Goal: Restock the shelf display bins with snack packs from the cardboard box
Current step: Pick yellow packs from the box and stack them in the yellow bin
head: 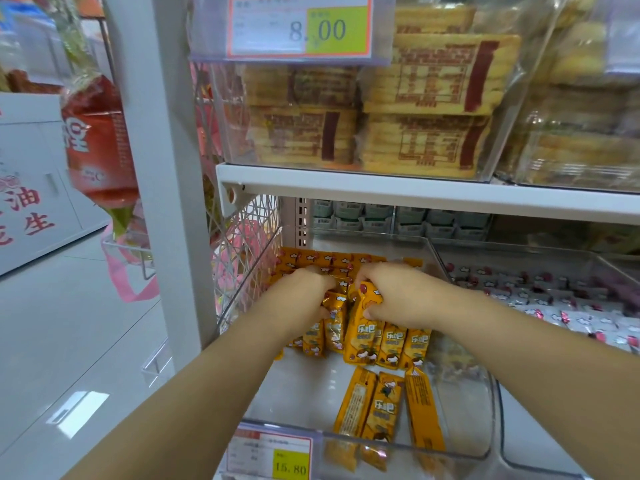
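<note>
Far to the left of the hands a white carton (31, 188) with red characters is cut off by the frame edge. A blurred red bag (100, 140) hangs beside a white shelf post (166, 168). The left hand (304, 289) reaches into a clear bin (311, 386), fingers curled round a shiny orange pack (335, 318). Its fingertips are hidden behind the packs, so I cannot tell how many it holds. Just right of it, almost touching, the right hand (401, 292) clamps a second orange pack (362, 327), thumb pressed on its front. Behind both hands a back row of packs (325, 259) is partly covered. Below the grip standing packs (394, 341) lean, and nearer still three loose packs (384, 407) lie flat behind a price label (273, 455). Right of the right hand, white packs (571, 317) fill the neighbouring bin. Above, yellow biscuit packs (433, 81) blur behind plastic.
</note>
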### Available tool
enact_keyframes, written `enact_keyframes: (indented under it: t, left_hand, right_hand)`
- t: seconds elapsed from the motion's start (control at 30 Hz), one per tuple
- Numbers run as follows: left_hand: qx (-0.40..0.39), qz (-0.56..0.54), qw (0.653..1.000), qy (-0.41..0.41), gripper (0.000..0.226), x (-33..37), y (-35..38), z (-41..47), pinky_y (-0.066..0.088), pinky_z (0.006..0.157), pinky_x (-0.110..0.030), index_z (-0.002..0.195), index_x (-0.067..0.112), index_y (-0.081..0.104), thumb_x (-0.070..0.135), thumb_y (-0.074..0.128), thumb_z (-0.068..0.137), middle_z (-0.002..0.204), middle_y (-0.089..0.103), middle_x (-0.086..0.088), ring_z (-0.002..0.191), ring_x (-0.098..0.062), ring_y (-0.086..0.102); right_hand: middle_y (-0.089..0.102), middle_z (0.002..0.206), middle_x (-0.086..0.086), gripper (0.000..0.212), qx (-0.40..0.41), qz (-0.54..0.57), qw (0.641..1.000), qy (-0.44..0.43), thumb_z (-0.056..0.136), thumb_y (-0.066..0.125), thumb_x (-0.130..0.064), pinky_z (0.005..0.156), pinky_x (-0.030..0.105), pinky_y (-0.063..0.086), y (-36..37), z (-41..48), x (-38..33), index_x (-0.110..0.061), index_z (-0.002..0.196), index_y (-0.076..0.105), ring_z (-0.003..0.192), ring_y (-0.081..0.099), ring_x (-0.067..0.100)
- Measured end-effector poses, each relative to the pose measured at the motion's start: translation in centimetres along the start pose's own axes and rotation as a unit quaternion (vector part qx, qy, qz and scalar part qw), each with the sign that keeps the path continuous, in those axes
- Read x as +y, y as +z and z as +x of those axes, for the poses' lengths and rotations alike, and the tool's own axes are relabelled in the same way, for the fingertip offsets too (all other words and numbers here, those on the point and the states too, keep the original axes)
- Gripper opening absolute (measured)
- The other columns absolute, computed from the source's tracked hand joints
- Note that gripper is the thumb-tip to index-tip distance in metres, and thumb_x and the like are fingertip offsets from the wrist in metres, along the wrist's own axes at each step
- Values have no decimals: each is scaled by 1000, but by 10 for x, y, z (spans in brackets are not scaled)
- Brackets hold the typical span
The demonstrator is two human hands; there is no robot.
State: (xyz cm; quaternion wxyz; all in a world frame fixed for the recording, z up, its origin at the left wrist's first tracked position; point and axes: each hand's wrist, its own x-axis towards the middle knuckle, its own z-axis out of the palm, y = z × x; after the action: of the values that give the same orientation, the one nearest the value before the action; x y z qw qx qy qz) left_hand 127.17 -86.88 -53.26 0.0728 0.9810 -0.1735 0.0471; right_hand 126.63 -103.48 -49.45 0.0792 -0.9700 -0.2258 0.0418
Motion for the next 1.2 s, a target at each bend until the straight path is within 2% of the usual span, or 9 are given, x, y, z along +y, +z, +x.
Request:
enact_keyframes:
  t: [0.07,0.13,0.27,0.5,0.7,0.87,0.93,1.03,1.2]
  left_hand:
    - [-3,22,1000,-5,38,1,4,0,48,86,-37,126,16,55,18,63,88,125,47,-9,110,-28,54]
    - [-3,30,1000,-10,38,2,5,-1,48,85,-36,125,14,55,17,63,88,126,45,-8,110,-29,55]
    - [12,13,1000,-10,35,1,7,-2,48,86,-35,121,13,58,17,64,87,125,47,-6,110,-26,54]
    - [11,-15,1000,-21,38,0,4,-3,46,90,-35,122,12,58,21,68,86,123,49,-8,113,-27,52]
    - [-13,9,999,-31,38,1,1,-1,48,91,-40,124,11,58,20,66,88,124,48,-10,111,-29,54]
    - [-50,33,998,-32,40,6,-3,1,45,95,-37,130,12,54,19,61,92,131,45,-11,116,-28,52]
    - [-46,30,998,-38,38,8,-5,3,45,95,-36,130,13,54,20,59,93,132,46,-10,116,-27,52]
    - [-53,48,996,-53,40,10,-5,2,45,93,-35,131,11,52,23,59,93,132,43,-11,118,-28,51]
    - [-10,24,998,-51,34,6,2,-1,45,82,-33,122,12,58,22,64,89,120,49,-10,108,-29,55]
  right_hand:
    - [54,119,7,41,5,-21,1000,13,89,63,-21,78,28,44,3,0,-4,-15,127,48,105,53,21]
    - [56,112,9,34,13,-43,999,21,90,60,-16,79,33,50,6,1,-9,-12,122,50,100,56,24]
    - [58,105,11,25,32,-72,996,29,92,59,-12,66,31,43,11,3,-17,-10,115,51,87,56,24]
    - [62,108,14,29,67,-65,995,46,91,60,-9,68,33,46,20,5,-21,-7,119,51,95,62,30]
    - [59,112,14,39,94,20,991,88,92,61,-21,77,35,51,22,4,-16,-7,126,48,99,60,29]
    - [59,104,13,40,97,35,993,64,94,59,-20,63,31,44,24,1,-13,-9,129,44,80,57,23]
    - [60,108,12,42,97,40,993,48,93,60,-19,67,30,45,21,0,-11,-10,130,44,89,60,25]
    - [60,116,11,43,106,36,993,45,92,61,-23,84,34,49,18,1,-7,-13,131,45,107,57,27]
    - [55,123,10,43,100,2,994,46,89,65,-21,89,36,49,20,9,-8,-11,128,50,108,57,28]
